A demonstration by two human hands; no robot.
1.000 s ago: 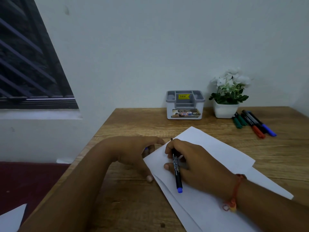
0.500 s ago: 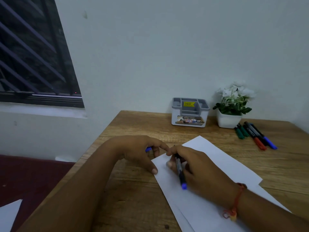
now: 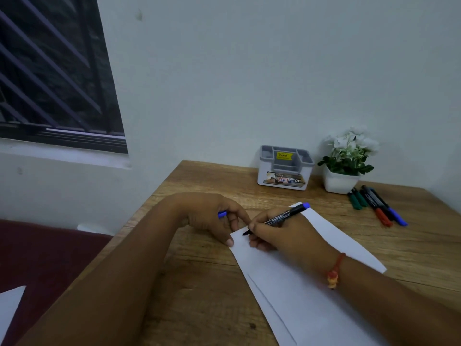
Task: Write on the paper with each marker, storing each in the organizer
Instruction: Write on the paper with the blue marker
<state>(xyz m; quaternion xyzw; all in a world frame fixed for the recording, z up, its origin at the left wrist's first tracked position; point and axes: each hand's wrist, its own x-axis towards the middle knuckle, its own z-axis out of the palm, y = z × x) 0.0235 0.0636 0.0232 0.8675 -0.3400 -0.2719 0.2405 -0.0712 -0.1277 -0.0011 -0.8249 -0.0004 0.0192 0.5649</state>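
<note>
My right hand [image 3: 279, 233] holds a black marker with a blue end [image 3: 284, 216] in a writing grip, its tip down at the top left corner of the white paper [image 3: 311, 290]. My left hand [image 3: 212, 218] curls round the marker's blue cap [image 3: 222, 214], and its thumb presses the paper's left edge. The grey and white organizer [image 3: 284, 168] stands at the back of the wooden table. Several markers [image 3: 374, 206] in green, red and blue lie at the right, beside the plant pot.
A white pot with white flowers [image 3: 344, 166] stands right of the organizer against the wall. The table's [image 3: 199, 283] left edge runs diagonally past my left arm. A barred window [image 3: 50, 71] fills the upper left. A second sheet lies under the paper.
My right hand has turned the marker round: its blue end now points up and away, and the tip rests on the paper. The camera view has tilted up and to the left.
</note>
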